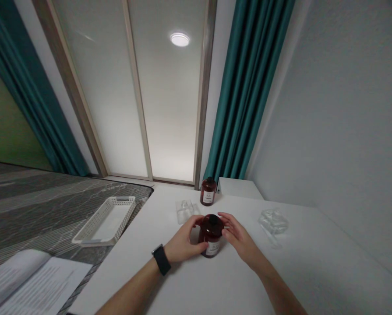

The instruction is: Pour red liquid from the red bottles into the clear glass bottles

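A dark red-brown bottle (213,232) with a black top and a white label stands upright on the white table (235,288). My left hand (185,240), with a dark watch on its wrist, wraps round the bottle's left side, thumb across the front. At the bottle's right shoulder is my right hand (238,236), its fingers curved and apart; whether the fingertips touch the glass I cannot make out. Farther back, a second bottle (208,191) of the same kind stands upright. Behind my left hand lies a clear plastic piece (185,211).
Crumpled clear plastic (273,221) lies to the right on the table. Left of the table are a white perforated basket (107,221) and an open book (41,280) on a grey patterned surface. A white box-like piece (240,187) stands at the far edge, before a teal curtain (245,96).
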A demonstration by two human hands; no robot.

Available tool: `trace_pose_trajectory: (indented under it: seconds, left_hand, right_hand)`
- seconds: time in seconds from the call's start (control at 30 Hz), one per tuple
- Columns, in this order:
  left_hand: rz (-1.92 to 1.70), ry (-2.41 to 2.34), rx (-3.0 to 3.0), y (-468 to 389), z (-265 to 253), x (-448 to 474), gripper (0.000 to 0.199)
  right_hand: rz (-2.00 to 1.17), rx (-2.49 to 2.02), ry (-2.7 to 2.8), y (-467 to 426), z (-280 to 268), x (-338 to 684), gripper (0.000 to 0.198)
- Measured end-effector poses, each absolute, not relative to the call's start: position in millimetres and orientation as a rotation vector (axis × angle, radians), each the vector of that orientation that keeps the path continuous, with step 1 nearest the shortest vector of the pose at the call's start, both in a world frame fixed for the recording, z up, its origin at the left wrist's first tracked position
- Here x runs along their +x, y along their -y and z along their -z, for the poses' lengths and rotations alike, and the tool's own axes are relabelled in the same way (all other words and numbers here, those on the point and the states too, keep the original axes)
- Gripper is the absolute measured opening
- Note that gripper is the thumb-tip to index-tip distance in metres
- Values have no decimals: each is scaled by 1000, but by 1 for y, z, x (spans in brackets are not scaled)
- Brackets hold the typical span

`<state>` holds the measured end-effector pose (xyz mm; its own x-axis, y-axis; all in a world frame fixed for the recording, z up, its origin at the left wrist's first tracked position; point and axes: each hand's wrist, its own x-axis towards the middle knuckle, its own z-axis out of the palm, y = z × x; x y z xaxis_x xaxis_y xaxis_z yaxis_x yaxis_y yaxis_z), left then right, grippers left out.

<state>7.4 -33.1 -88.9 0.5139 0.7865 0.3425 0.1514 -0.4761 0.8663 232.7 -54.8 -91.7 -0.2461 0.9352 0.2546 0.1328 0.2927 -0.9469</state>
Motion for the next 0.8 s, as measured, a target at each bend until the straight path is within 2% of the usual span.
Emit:
trace_pose_trajectory:
  seconds: [0.07, 0.23, 0.33, 0.57, 0.8]
  left_hand:
    - [-966, -743, 1929, 33, 88, 6, 63]
    - [-1044, -733, 1838, 41, 90, 17, 73]
    - [-1082, -760, 1789, 44, 92, 22, 69]
    - [-1046, -772, 1724, 37, 95, 16, 74]
    - [-1065, -698, 1619, 32, 93, 18, 70]
  right_hand:
    - [-1064, -1008, 1622, 54, 91, 233, 44]
    - [-1024, -973, 1648, 57, 90, 228, 41]
    - [-962, -970, 1661, 59, 88, 225, 42]
    - [-878, -916, 1699, 61, 85, 222, 36]
    - [-874, -936, 1688, 57, 94, 217, 49]
